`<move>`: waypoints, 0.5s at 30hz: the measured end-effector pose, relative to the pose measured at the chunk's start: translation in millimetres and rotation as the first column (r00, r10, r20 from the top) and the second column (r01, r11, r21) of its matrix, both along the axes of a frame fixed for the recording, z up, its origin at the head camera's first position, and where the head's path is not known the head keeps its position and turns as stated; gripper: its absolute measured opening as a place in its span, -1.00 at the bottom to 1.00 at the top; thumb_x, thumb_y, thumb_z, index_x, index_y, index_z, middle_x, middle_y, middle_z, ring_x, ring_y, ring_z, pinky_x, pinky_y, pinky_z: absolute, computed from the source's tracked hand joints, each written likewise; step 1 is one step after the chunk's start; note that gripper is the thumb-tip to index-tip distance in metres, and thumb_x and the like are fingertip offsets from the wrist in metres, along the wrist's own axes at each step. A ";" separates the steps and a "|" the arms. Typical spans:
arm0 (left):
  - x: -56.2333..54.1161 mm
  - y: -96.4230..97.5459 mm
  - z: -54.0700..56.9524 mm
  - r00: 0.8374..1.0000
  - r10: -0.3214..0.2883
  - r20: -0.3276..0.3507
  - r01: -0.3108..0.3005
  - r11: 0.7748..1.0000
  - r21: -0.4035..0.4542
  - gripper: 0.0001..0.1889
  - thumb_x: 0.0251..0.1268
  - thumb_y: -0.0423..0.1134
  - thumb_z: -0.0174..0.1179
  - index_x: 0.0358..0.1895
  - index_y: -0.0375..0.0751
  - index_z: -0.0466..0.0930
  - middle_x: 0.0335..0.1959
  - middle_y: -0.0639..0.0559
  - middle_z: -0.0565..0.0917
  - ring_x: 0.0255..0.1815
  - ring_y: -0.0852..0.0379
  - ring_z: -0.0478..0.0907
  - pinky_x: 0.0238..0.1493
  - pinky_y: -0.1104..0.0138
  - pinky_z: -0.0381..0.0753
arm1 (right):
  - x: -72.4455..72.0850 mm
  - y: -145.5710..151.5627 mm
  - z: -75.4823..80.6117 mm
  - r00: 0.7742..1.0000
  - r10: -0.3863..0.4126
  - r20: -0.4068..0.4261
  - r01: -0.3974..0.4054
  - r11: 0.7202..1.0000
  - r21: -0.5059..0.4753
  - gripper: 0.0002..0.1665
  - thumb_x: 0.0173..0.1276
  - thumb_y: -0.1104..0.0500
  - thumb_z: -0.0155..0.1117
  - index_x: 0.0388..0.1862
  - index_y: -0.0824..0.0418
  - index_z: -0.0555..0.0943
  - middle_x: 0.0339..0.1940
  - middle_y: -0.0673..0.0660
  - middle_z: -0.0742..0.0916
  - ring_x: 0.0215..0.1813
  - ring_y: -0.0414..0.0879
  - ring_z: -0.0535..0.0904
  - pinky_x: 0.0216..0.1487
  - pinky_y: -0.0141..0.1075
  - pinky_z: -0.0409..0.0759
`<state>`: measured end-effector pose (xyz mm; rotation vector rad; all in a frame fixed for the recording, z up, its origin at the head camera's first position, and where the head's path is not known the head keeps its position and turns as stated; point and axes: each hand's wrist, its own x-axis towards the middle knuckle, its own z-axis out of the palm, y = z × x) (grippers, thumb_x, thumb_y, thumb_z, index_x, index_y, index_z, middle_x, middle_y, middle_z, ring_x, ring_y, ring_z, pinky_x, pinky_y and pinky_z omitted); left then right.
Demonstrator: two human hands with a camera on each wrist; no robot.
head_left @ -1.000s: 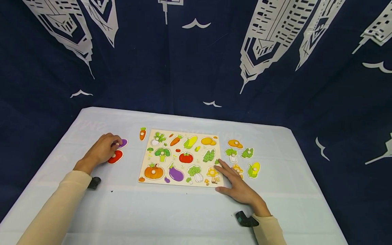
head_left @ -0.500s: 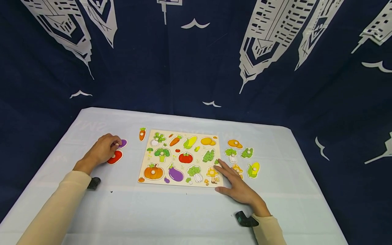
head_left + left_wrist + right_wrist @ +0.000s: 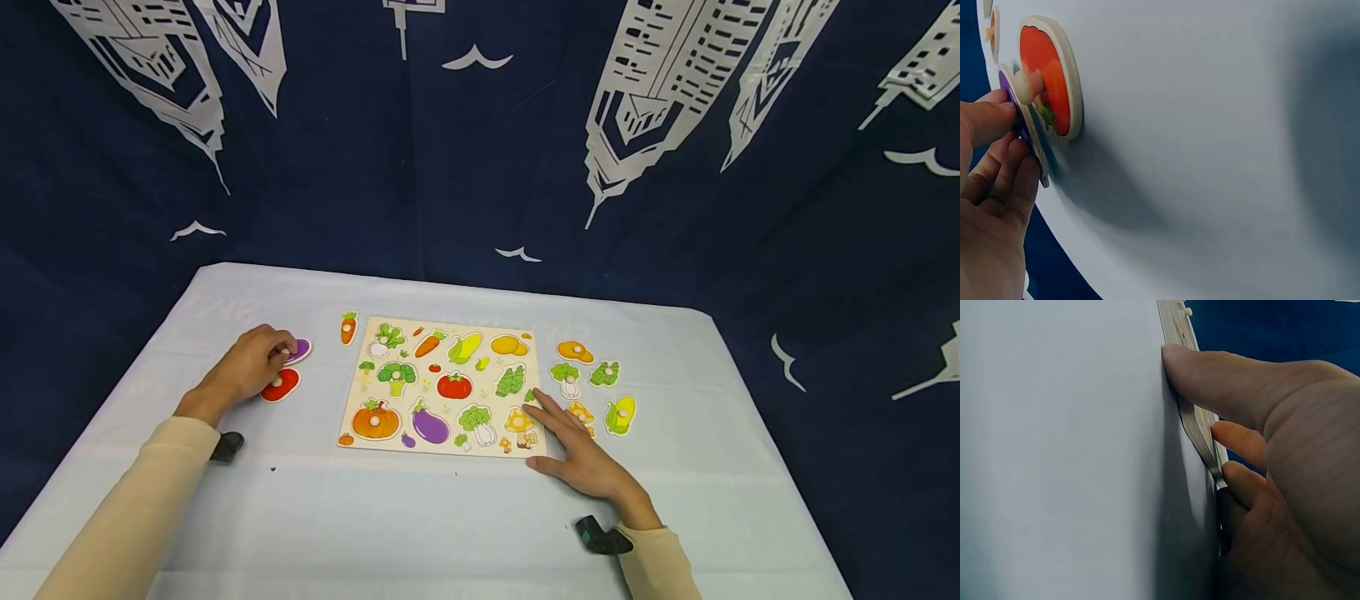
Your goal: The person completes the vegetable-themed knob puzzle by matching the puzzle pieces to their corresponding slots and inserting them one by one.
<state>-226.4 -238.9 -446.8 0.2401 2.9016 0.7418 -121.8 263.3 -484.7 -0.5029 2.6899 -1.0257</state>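
Note:
In the head view my left hand is at the left of the table, pinching a purple eggplant puzzle piece. The left wrist view shows thumb and fingers on the eggplant piece, which looks tilted. Right beside it lies a red tomato piece with a round knob. My right hand rests with extended fingers at the right edge of a wooden vegetable puzzle board. Its thumb touches the edge of the board in the right wrist view. A mushroom piece is partly hidden behind that hand.
A carrot piece lies near the board's upper left corner. To the right are potato, bok choy, green vegetable and corn pieces. A pumpkin piece sits in the board. Behind hangs a dark blue cloth.
The eggplant piece has tilted or risen slightly in my left hand, which has shifted a little to the left. My right hand and the board have stayed in place.

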 end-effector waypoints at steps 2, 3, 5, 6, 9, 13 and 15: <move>-0.1 0.4 1.0 1.000 0.001 -0.007 -0.001 1.000 0.002 -0.82 0.41 -0.45 0.14 0.02 -0.35 0.57 -0.13 -0.26 0.50 -0.09 -0.16 0.44 0.12 -0.08 0.61 | -0.2 0.3 0.1 1.000 0.005 -0.005 -0.005 1.000 0.000 -0.04 0.23 0.01 0.49 0.57 -0.07 0.27 0.69 0.03 0.08 0.68 0.15 -0.08 0.61 0.20 -0.19; -0.3 0.8 1.3 1.000 0.000 -0.011 0.000 1.000 0.002 -0.82 0.41 -0.45 0.14 0.02 -0.35 0.57 -0.13 -0.26 0.50 -0.09 -0.16 0.44 0.12 -0.08 0.61 | -0.3 0.5 0.1 1.000 0.007 -0.009 -0.007 1.000 0.002 -0.04 0.23 0.01 0.49 0.57 -0.07 0.27 0.69 0.03 0.08 0.68 0.15 -0.08 0.61 0.21 -0.18; -0.9 1.6 1.7 1.000 -0.007 -0.018 0.007 1.000 -0.001 -0.82 0.41 -0.46 0.14 0.01 -0.35 0.58 -0.13 -0.25 0.50 -0.08 -0.15 0.43 0.11 -0.07 0.61 | -0.4 0.9 0.3 1.000 0.010 -0.011 -0.010 1.000 -0.003 -0.04 0.23 0.01 0.49 0.57 -0.06 0.27 0.69 0.04 0.08 0.68 0.15 -0.08 0.61 0.20 -0.18; -1.3 1.9 1.7 1.000 -0.009 -0.020 0.008 1.000 -0.002 -0.82 0.41 -0.46 0.14 0.01 -0.34 0.58 -0.13 -0.25 0.51 -0.08 -0.15 0.43 0.11 -0.07 0.61 | -0.5 1.0 0.3 1.000 0.010 -0.012 -0.010 1.000 -0.006 -0.04 0.23 0.01 0.49 0.57 -0.05 0.27 0.69 0.04 0.08 0.68 0.15 -0.08 0.61 0.19 -0.18; -1.8 3.4 2.2 1.000 -0.018 -0.026 0.017 1.000 -0.010 -0.83 0.41 -0.45 0.13 0.00 -0.33 0.59 -0.11 -0.24 0.51 -0.08 -0.15 0.43 0.10 -0.05 0.61 | -0.2 1.0 0.6 1.000 0.014 -0.010 -0.014 1.000 -0.013 -0.04 0.22 0.02 0.49 0.57 -0.04 0.27 0.69 0.06 0.08 0.68 0.15 -0.08 0.61 0.19 -0.19; -1.1 6.0 4.3 0.999 -0.020 -0.024 0.020 1.000 -0.014 -0.83 0.42 -0.45 0.13 0.00 -0.31 0.59 -0.10 -0.23 0.51 -0.07 -0.14 0.43 0.09 -0.03 0.62 | 0.5 0.5 0.7 1.000 0.016 0.001 -0.016 1.000 -0.018 -0.04 0.23 0.03 0.49 0.57 -0.03 0.27 0.69 0.06 0.08 0.68 0.15 -0.08 0.61 0.17 -0.20; -0.2 7.9 6.3 0.999 -0.024 -0.024 0.024 1.000 -0.014 -0.82 0.42 -0.44 0.14 0.01 -0.30 0.58 -0.09 -0.23 0.51 -0.06 -0.14 0.43 0.10 -0.04 0.63 | 0.9 0.4 0.8 1.000 0.013 0.005 -0.013 1.000 -0.017 -0.04 0.23 0.04 0.49 0.57 -0.03 0.27 0.69 0.06 0.08 0.68 0.14 -0.08 0.61 0.17 -0.20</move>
